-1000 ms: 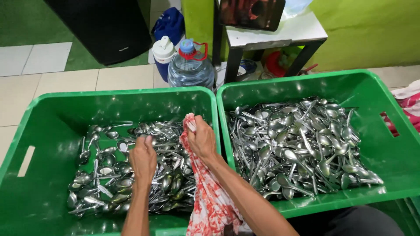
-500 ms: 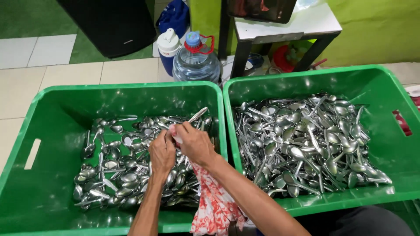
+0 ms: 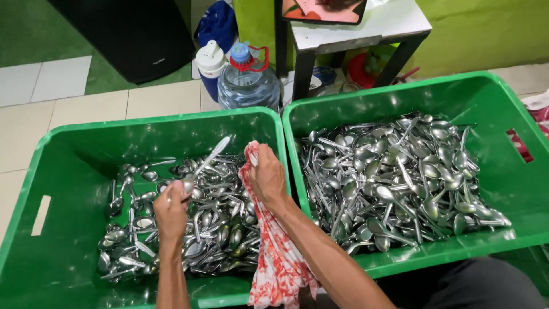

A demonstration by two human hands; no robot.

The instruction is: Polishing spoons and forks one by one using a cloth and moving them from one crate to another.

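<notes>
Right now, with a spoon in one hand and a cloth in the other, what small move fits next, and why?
Probably bring the spoon in the left hand across to the red-and-white cloth gripped by the right hand: the spoon is lifted clear of the pile, but the two are apart.

Two crates side by side, left crate [image 3: 68, 143] and right crate [image 3: 514, 189], spoons [image 3: 400, 177] in both, water bottle [image 3: 247, 80] behind them

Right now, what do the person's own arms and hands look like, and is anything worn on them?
Both forearms are bare: no sleeves, gloves, watch or bracelet in view. The left hand and right hand show no rings on the visible fingers.
</notes>
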